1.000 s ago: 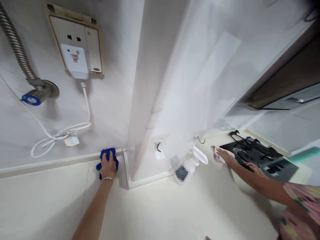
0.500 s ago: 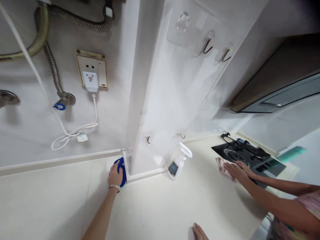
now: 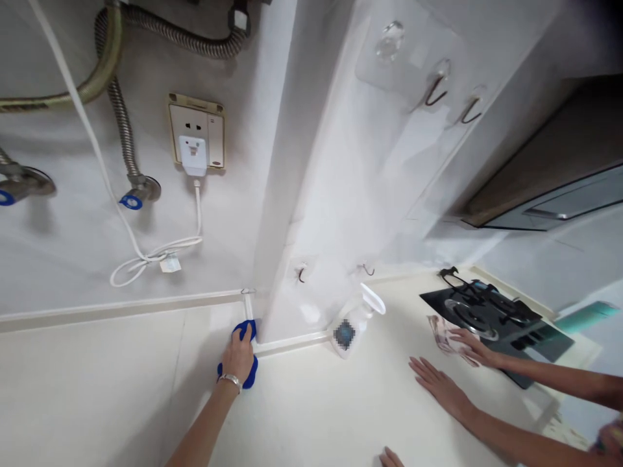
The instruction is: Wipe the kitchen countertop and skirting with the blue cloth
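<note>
My left hand [image 3: 237,359] presses a blue cloth [image 3: 249,331] on the cream counter [image 3: 316,408]. It sits at the foot of the white column [image 3: 311,194], against the white edge trim [image 3: 287,346], fingers curled over the cloth and a bracelet on the wrist. Only the fingertips of my right hand [image 3: 389,458] show at the bottom edge, resting on the counter; I cannot tell whether it is open or closed.
A spray bottle [image 3: 354,324] stands by the column. Another person's hand [image 3: 438,386] lies flat on the counter; their other hand [image 3: 471,348] is on a patterned cloth [image 3: 440,327] beside a black gas hob [image 3: 491,314]. A socket with plug [image 3: 195,143], hoses and valves are on the wall.
My left hand slid the blue cloth from the wall trim round to the front of the column's corner. The other person laid one hand flat on the counter.
</note>
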The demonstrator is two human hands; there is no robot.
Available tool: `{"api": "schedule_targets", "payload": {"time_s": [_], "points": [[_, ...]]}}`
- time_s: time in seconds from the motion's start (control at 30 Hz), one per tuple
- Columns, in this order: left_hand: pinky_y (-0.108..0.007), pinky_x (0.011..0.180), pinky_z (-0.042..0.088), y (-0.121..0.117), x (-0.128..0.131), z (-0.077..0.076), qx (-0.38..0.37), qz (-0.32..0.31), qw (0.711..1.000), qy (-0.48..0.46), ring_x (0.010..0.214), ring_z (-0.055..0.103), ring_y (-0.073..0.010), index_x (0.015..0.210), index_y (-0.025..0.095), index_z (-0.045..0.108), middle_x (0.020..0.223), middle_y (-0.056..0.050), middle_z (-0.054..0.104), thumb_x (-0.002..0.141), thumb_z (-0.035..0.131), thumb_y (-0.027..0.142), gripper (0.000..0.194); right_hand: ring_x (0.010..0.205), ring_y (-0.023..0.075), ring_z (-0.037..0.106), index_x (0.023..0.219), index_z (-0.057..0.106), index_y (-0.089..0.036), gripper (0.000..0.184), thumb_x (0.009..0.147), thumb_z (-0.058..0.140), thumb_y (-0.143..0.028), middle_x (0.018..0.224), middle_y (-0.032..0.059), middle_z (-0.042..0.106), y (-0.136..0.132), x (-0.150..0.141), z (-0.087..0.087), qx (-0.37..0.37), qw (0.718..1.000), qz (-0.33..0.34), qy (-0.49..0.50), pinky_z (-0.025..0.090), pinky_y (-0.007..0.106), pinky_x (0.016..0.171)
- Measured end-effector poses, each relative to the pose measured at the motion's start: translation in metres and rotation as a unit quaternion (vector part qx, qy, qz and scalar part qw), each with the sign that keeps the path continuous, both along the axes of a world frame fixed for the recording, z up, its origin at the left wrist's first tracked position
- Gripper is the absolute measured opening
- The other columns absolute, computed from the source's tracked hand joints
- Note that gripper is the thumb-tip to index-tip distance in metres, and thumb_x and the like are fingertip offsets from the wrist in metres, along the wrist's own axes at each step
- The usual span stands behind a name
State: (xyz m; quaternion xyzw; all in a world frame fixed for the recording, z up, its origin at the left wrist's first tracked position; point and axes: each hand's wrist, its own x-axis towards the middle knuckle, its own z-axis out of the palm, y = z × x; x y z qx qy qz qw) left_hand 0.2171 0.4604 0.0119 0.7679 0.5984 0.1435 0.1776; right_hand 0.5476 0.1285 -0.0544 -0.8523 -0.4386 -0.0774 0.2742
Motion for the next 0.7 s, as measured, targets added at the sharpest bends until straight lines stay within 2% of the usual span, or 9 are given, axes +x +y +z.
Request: {"api": "schedule_targets", "payload": {"time_s": [0.07,0.13,0.17,0.23,0.3,0.37,0.47,0.57,0.7], "points": [[-0.042,0.096,0.056,0.018,0.004,0.001,0.001,0.006,1.0,-0.003,0.115,0.062,-0.0274,0.145,0.025,0.046,0.141,-0.016,0.052,0.093,0.034,0.015,0.055,0.131,0.0432,0.049,0.135,0.031,-0.069,0.082,0.059,0.047,-0.046,0.138,-0.0214,0.054,0.032,0.056,0.04,-0.018,0.999,0.036,0.029,0.052,0.068,0.066],[-0.044,0.095,0.055,0.038,0.008,0.001,0.002,0.01,1.0,-0.003,0.115,0.061,-0.0283,0.145,0.026,0.047,0.139,-0.017,0.053,0.094,0.033,0.015,0.054,0.134,0.0422,0.046,0.139,0.019,-0.07,0.084,0.061,0.041,-0.046,0.139,-0.0237,0.052,0.06,0.109,0.075,-0.016,0.999,0.031,0.029,0.049,0.072,0.068],[-0.045,0.095,0.055,0.048,0.009,0.001,0.002,0.011,1.0,-0.002,0.115,0.061,-0.029,0.145,0.026,0.047,0.139,-0.018,0.053,0.094,0.033,0.016,0.054,0.134,0.0423,0.045,0.142,0.016,-0.067,0.086,0.061,0.039,-0.045,0.14,-0.0226,0.052,0.069,0.13,0.087,-0.023,0.999,0.027,0.028,0.048,0.072,0.07],[-0.046,0.094,0.055,0.066,0.013,0.001,-0.002,0.012,1.0,0.001,0.115,0.06,-0.0305,0.147,0.026,0.044,0.139,-0.018,0.052,0.095,0.032,0.018,0.054,0.136,0.0428,0.044,0.145,0.013,-0.063,0.09,0.061,0.037,-0.044,0.141,-0.0201,0.051,0.077,0.158,0.1,-0.043,0.999,0.011,0.022,0.049,0.073,0.073],[-0.048,0.093,0.055,0.082,0.016,-0.002,-0.009,0.016,1.0,0.002,0.116,0.06,-0.0321,0.148,0.027,0.041,0.14,-0.019,0.051,0.095,0.03,0.019,0.055,0.136,0.0436,0.043,0.145,0.013,-0.063,0.092,0.059,0.04,-0.044,0.141,-0.0198,0.051,0.076,0.167,0.1,-0.061,0.998,-0.004,0.017,0.05,0.073,0.073],[-0.048,0.091,0.055,0.093,0.018,-0.007,-0.016,0.021,1.0,-0.002,0.117,0.059,-0.0324,0.15,0.028,0.038,0.141,-0.018,0.049,0.095,0.029,0.019,0.056,0.135,0.0449,0.044,0.143,0.013,-0.065,0.095,0.056,0.044,-0.043,0.141,-0.0209,0.051,0.073,0.161,0.094,-0.072,0.997,-0.017,0.007,0.051,0.073,0.071],[-0.044,0.093,0.054,0.095,0.016,-0.015,-0.013,0.015,1.0,-0.015,0.122,0.055,-0.0299,0.15,0.03,0.036,0.143,-0.016,0.048,0.095,0.028,0.017,0.057,0.133,0.0472,0.044,0.142,0.012,-0.067,0.098,0.053,0.047,-0.044,0.143,-0.0217,0.049,0.071,0.127,0.078,-0.076,0.996,-0.033,-0.033,0.051,0.074,0.067],[-0.039,0.098,0.052,0.08,0.008,-0.019,0.003,-0.006,1.0,-0.022,0.126,0.052,-0.0267,0.149,0.03,0.039,0.142,-0.014,0.049,0.094,0.031,0.014,0.058,0.135,0.0492,0.041,0.14,0.014,-0.069,0.097,0.052,0.049,-0.046,0.144,-0.0228,0.047,0.057,0.066,0.049,-0.078,0.993,-0.041,-0.082,0.05,0.075,0.064],[-0.038,0.099,0.052,0.041,-0.006,-0.018,0.017,-0.032,0.999,-0.021,0.123,0.054,-0.0249,0.146,0.031,0.045,0.137,-0.013,0.053,0.091,0.032,0.009,0.06,0.134,0.0494,0.043,0.14,0.017,-0.068,0.096,0.053,0.047,-0.045,0.144,-0.0222,0.047,0.009,-0.025,0.002,-0.073,0.993,-0.039,-0.083,0.051,0.074,0.065]]}}
